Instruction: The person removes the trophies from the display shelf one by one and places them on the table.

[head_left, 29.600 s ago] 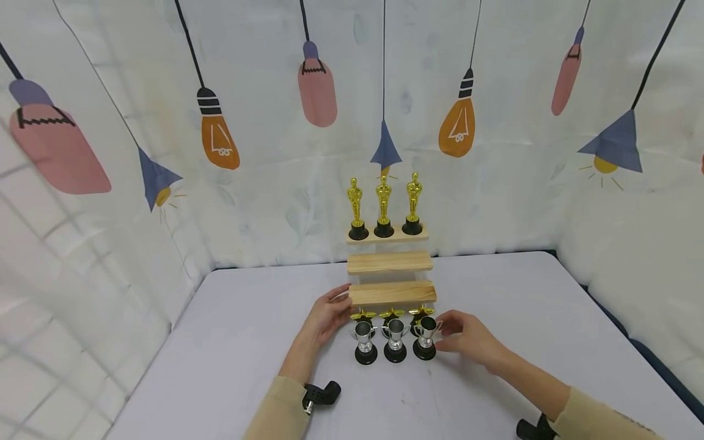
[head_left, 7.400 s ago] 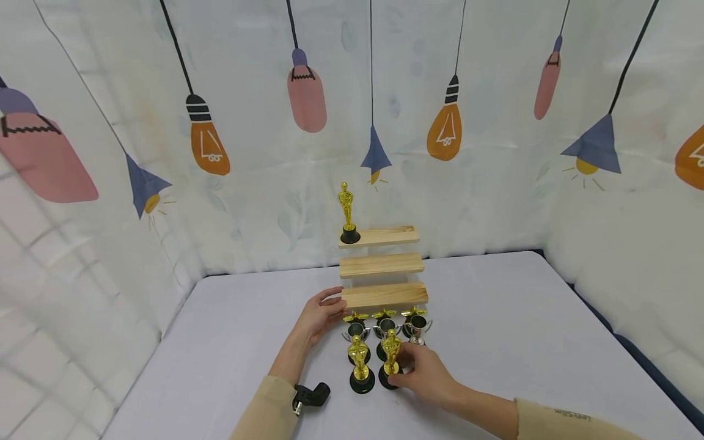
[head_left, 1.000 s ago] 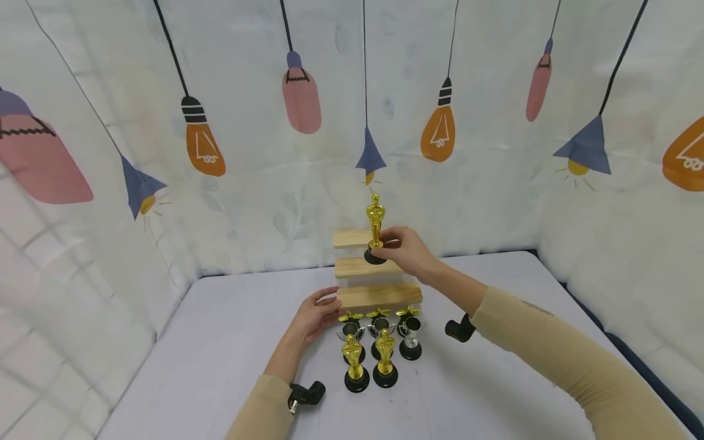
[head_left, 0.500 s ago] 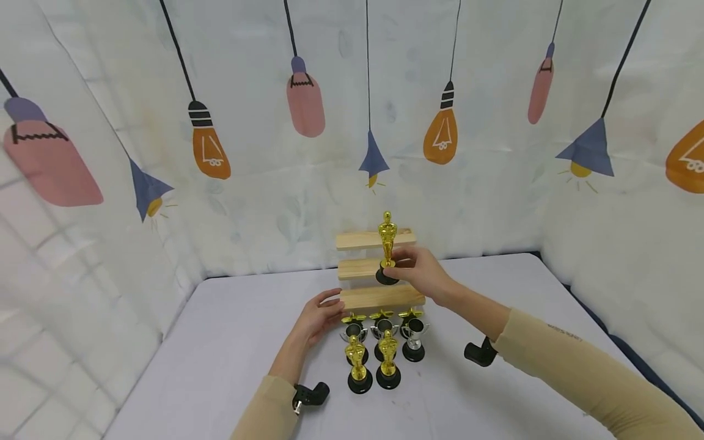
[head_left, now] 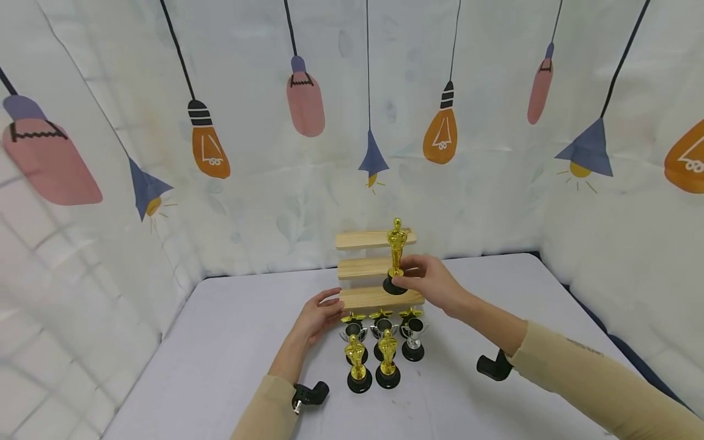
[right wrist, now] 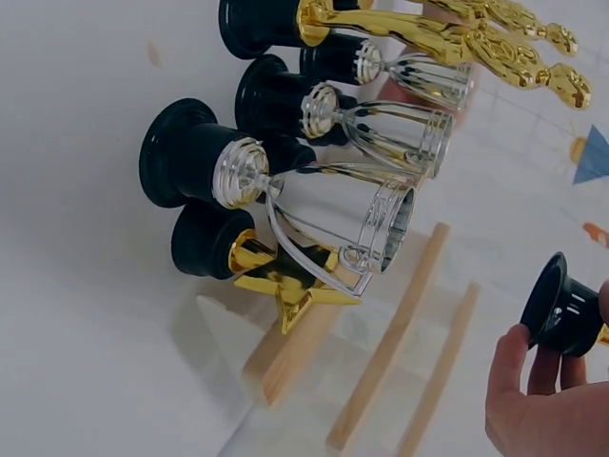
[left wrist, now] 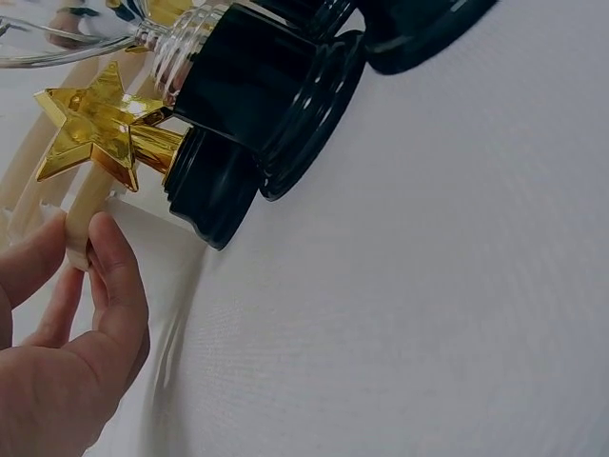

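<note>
My right hand (head_left: 431,282) grips a gold figure trophy (head_left: 396,244) by its black base, upright in the air in front of the stepped wooden shelf (head_left: 379,298). In the right wrist view that trophy's black base (right wrist: 563,309) shows between thumb and fingers. My left hand (left wrist: 71,352) pinches the left end of the lowest board between thumb and fingertips. Two gold figure trophies (head_left: 387,354) stand on the table at the front. Behind them is a row of silver cup trophies (head_left: 414,333), and gold star trophies (left wrist: 95,124) stand behind the cups, close to the shelf.
A white-covered table (head_left: 231,342) carries everything. The top board (head_left: 357,239) and middle board (head_left: 360,267) rise in steps behind the lowest one. A patterned curtain (head_left: 264,201) hangs at the back and sides.
One gold figure was on the top board several seconds ago. It is now in my right hand, which has come down and slightly right over the last second. My left hand stays put.
</note>
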A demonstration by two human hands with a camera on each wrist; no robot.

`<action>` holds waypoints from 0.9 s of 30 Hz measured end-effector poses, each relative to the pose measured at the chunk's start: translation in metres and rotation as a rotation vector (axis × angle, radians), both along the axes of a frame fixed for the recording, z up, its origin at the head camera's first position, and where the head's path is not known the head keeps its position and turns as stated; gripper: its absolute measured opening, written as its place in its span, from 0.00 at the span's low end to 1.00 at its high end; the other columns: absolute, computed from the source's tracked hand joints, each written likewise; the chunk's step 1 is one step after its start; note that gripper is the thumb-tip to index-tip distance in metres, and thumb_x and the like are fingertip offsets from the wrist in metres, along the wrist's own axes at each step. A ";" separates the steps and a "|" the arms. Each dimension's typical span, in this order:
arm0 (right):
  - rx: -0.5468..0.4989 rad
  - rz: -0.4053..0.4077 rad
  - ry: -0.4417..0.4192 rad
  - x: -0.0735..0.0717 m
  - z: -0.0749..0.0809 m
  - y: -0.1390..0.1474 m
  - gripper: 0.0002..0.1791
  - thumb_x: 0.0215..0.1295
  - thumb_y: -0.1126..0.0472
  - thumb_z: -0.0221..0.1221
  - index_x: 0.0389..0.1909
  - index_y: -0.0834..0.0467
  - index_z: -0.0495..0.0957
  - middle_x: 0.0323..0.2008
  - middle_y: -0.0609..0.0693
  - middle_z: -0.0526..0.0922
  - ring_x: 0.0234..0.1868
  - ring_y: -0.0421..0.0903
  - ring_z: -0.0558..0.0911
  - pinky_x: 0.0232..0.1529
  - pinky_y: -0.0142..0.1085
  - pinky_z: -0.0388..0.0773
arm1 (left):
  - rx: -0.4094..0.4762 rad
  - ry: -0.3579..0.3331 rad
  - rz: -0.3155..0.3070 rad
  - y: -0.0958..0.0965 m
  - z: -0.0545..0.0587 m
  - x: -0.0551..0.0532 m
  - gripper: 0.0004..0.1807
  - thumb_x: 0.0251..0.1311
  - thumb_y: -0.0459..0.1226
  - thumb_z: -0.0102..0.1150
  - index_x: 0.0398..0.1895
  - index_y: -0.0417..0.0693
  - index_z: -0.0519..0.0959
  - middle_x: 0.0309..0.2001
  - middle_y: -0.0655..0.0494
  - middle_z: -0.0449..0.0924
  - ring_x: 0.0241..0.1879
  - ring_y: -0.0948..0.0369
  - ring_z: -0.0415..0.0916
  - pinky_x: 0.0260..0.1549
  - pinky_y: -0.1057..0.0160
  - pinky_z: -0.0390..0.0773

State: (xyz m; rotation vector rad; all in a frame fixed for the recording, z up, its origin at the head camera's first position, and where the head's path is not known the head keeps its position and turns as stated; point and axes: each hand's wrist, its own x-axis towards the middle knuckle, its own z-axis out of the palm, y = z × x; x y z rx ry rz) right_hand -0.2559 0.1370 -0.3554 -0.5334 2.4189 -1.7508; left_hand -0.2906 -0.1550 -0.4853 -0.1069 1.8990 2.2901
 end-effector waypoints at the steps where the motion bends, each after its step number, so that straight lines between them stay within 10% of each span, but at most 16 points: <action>1: -0.005 0.008 0.001 0.001 -0.001 0.000 0.22 0.69 0.59 0.67 0.59 0.65 0.77 0.55 0.57 0.82 0.60 0.57 0.79 0.59 0.51 0.78 | 0.000 0.002 -0.001 0.000 0.000 0.000 0.27 0.70 0.26 0.60 0.71 0.36 0.70 0.55 0.38 0.77 0.41 0.57 0.83 0.45 0.59 0.85; 27: -0.014 0.023 -0.011 0.039 -0.011 0.021 0.21 0.67 0.59 0.69 0.56 0.65 0.78 0.52 0.55 0.83 0.57 0.54 0.80 0.54 0.44 0.79 | 0.012 -0.003 -0.003 -0.002 -0.001 0.002 0.28 0.70 0.27 0.61 0.71 0.37 0.69 0.57 0.36 0.76 0.43 0.55 0.83 0.47 0.59 0.84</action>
